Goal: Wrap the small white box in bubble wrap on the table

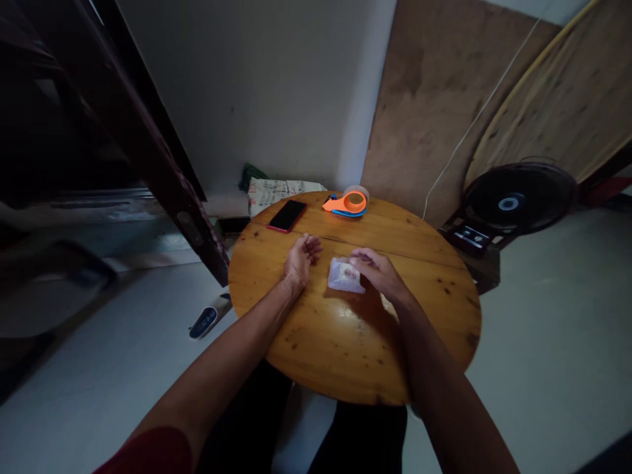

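A small packet (340, 278) wrapped in clear, slightly purple plastic lies near the middle of the round wooden table, with a pale printed patch showing through. My right hand (378, 271) reaches in from the right and holds the packet's upper right corner between thumb and fingers; the fingertips are partly hidden. To the left of the packet, apart from it, my left hand (300, 260) rests on its side on the wood. Its fingers are loosely curled and hold nothing.
Toward the table's (316, 342) far edge stand an orange and blue tape dispenser (345, 202) and a black phone (288, 216) with a red edge. A printed sack (281, 189) sits behind. Right of the table is a dark fan (513, 201); a dark door frame (162, 178) rises at left.
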Demonstrator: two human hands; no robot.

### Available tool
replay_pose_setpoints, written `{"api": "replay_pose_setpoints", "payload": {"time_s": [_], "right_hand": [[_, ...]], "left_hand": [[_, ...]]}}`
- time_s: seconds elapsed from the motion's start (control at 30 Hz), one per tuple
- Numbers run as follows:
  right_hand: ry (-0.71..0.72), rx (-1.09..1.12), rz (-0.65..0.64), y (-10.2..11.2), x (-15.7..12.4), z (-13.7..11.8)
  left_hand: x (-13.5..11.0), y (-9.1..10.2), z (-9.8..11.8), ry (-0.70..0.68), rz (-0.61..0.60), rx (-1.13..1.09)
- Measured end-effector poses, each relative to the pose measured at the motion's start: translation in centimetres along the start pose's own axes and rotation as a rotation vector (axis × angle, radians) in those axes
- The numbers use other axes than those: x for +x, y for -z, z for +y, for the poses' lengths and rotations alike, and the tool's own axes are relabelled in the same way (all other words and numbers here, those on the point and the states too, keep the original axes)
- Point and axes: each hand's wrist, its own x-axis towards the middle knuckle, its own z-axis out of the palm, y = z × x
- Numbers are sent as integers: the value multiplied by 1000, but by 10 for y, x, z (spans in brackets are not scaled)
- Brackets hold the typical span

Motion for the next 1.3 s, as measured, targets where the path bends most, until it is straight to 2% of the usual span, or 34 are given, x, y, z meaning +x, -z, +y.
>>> {"api": "replay_pose_setpoints", "payload": {"time_s": [0.2,0.4,0.57,0.67,0.73,1.0,1.13,1.3], "right_hand": [[-66,-80,159,-4,5,11],[-62,182,118,0,1,-1],[-130,233,-39,-2,-1,-5],[-188,213,-5,-5,0,-1],[-163,213,31,-6,1,0],[47,357,145,7,4,-1],[67,380,169,9,4,-2],[70,356,183,7,6,1]], "left_hand": [[-1,0,-1,-6,-9,5],[-1,1,0,0,-11,-1],[0,2,-1,-2,-18,14],[0,2,-2,-17,-13,36],[-1,1,-3,-28,-15,66],[-14,-6,-5,50,-241,147],[-20,-9,-5,136,-340,180],[-23,-8,-9,136,-432,272]]}}
